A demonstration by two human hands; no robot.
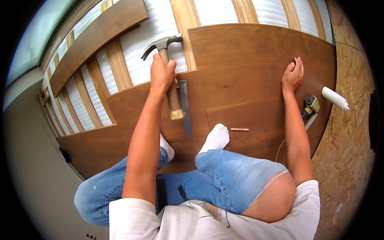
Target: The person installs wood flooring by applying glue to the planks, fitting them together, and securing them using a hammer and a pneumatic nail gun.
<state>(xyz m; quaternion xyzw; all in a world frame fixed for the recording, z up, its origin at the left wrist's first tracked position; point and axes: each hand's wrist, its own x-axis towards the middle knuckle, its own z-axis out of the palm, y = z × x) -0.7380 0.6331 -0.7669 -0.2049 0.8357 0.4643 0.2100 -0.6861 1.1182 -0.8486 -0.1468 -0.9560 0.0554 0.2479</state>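
Note:
My left hand [162,74] grips the wooden handle of a claw hammer [164,44], its steel head raised over the far edge of the brown floor planks [240,52]. The handle's butt end points back toward me. My right hand [293,75] rests flat on the planks further right, fingers together, holding nothing. A metal square ruler [185,106] lies on the planks just right of the hammer handle. I sit on the boards in blue jeans and white socks.
A pencil [239,129] lies by my right foot. A tape measure [311,105] and a white tube [335,98] lie at the right. Wooden battens over white underlay [154,60] run beyond the planks. A loose plank [96,40] lies at the far left. Chipboard subfloor [352,132] is at right.

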